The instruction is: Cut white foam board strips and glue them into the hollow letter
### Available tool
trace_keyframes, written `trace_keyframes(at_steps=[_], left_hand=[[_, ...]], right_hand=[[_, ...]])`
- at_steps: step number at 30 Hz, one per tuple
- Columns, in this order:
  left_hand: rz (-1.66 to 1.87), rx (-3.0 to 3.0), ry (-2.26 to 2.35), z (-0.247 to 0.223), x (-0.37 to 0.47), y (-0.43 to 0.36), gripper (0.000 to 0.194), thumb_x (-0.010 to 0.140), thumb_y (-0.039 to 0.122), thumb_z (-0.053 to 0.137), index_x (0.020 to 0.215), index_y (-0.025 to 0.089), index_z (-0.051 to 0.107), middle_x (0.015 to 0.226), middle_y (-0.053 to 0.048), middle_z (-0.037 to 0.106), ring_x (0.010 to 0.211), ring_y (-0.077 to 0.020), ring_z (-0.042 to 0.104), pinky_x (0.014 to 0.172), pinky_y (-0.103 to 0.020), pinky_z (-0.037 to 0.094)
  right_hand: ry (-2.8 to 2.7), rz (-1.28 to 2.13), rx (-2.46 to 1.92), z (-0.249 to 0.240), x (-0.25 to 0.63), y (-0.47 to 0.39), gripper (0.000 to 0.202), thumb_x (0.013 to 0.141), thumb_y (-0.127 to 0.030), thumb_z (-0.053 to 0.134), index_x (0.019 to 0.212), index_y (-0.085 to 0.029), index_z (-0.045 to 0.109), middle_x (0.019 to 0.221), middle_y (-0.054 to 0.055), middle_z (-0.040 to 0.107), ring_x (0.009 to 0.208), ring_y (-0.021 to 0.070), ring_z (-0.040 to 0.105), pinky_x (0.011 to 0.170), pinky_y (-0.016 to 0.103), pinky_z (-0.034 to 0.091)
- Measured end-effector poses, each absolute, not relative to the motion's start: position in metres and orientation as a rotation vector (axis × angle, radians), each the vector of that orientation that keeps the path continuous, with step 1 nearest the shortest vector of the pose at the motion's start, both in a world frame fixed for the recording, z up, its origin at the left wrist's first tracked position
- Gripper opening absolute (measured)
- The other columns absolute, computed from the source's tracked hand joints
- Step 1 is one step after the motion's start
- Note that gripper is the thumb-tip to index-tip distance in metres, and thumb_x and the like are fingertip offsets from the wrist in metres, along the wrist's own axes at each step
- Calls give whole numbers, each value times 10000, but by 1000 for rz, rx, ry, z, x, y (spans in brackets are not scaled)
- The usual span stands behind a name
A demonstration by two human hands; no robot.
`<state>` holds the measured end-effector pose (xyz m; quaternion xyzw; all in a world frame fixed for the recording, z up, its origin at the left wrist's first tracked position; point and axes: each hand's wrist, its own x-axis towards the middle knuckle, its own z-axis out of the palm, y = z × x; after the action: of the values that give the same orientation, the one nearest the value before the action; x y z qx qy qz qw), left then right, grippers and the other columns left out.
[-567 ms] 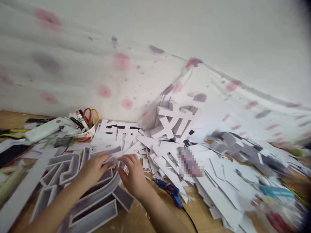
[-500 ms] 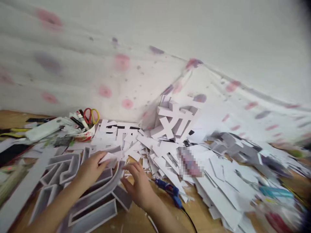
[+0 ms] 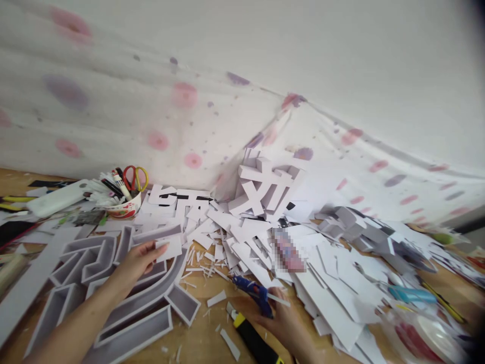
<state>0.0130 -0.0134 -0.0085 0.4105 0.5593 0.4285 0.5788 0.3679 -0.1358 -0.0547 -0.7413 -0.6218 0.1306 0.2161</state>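
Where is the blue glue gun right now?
In the head view, the blue glue gun is low, just right of centre, at the right hand, with the black-and-yellow cutter just below it.

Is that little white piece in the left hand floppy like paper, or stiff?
The white piece is probably stiff: it sticks out flat though the left hand pinches only one end. It's likely light too, being small and thin.

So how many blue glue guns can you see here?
1: the blue glue gun is right at the right hand, just beyond the black-and-yellow cutter. Others could be hidden under the white card pieces.
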Motion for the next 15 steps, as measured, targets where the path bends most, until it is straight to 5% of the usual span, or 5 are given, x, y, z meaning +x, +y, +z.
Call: trace_keyframes(at_steps=[4, 9, 15], left_hand=[[946, 958, 1181, -15, 7, -17, 415, 516, 462, 782, 668, 141, 566, 499, 108, 346, 399, -8, 211, 365, -154, 144], [945, 883, 1145, -22, 6, -20, 427, 472, 418, 813, 661, 147, 542, 527, 105, 374, 410, -12, 259, 387, -167, 188], [896, 915, 1139, -30, 5, -20, 391, 527, 434, 782, 672, 149, 557, 538, 98, 374, 406, -22, 266, 388, -189, 195]], right_hand=[[-1614, 485, -1928, -62, 350, -115, 165, 642, -348, 640, 752, -224, 640, 791, 36, 635, 770, 218, 553, 700, 305, 421], [-1305, 956, -1745, -45, 330, -92, 329, 681, -491, 624, 727, -166, 641, 565, 6, 568, 558, 169, 512, 525, 272, 389], [-1333, 1385, -1278, -16, 277, -62, 459, 690, -598, 633, 762, -144, 632, 604, 14, 580, 485, 88, 445, 463, 214, 338]])
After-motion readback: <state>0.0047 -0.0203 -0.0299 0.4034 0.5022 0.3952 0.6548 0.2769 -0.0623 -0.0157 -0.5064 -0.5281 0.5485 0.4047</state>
